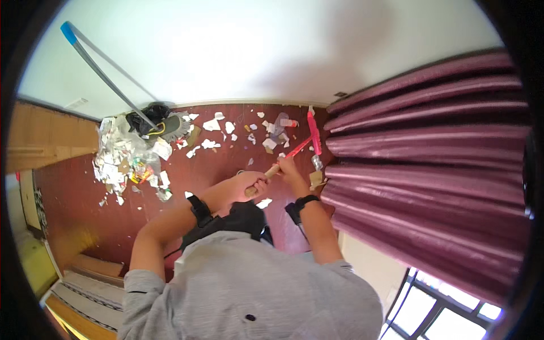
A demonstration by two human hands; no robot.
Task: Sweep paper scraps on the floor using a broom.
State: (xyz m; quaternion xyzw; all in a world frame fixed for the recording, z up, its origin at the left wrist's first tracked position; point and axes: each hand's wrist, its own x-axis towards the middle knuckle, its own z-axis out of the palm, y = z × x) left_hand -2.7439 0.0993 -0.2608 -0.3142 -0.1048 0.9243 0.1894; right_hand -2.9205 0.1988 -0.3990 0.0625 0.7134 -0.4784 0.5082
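Observation:
My left hand [256,185] grips the end of the tan-wrapped handle [272,171] of a broom. Farther along the same handle, my right hand [287,165] is closed around it, near where the shaft turns red. The broom's pink T-shaped head [314,131] rests on the dark red floor close to the curtain; its bristles cannot be made out. White paper scraps [211,124] lie scattered left of the head, along the wall. Around the head are a crumpled grey plastic piece [280,123], a small clear container [316,162] and a tan cardboard piece [315,178].
A large pile of paper and plastic litter [112,157] covers the floor at left. Beside it stand a black bag [148,117] and a grey mop head [173,126], its blue-tipped pole [95,68] leaning on the white wall. A purple curtain [425,170] hangs at right.

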